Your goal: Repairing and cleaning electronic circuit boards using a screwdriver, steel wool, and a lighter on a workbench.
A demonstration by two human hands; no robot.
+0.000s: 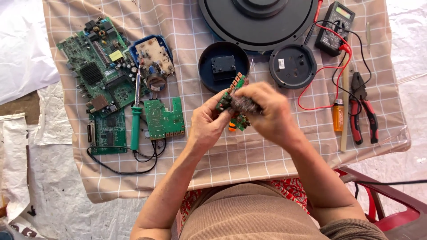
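My left hand [207, 121] grips a small green circuit board [236, 85] with orange parts, holding it up over the checked cloth [249, 153]. My right hand [269, 111] is closed on a dark wad, perhaps steel wool [243, 105], pressed against the board's face. The lower part of the board [240, 122] shows below my right fingers. Both hands are together at the middle of the table.
Left lie several green circuit boards [100, 62], a green-handled soldering iron [135, 120] with black cord, and a blue tray [151, 53]. Behind the hands: black round housings [222, 66] and a large black disc [258, 22]. Right: multimeter [334, 27], orange lighter [338, 114], red pliers [362, 109].
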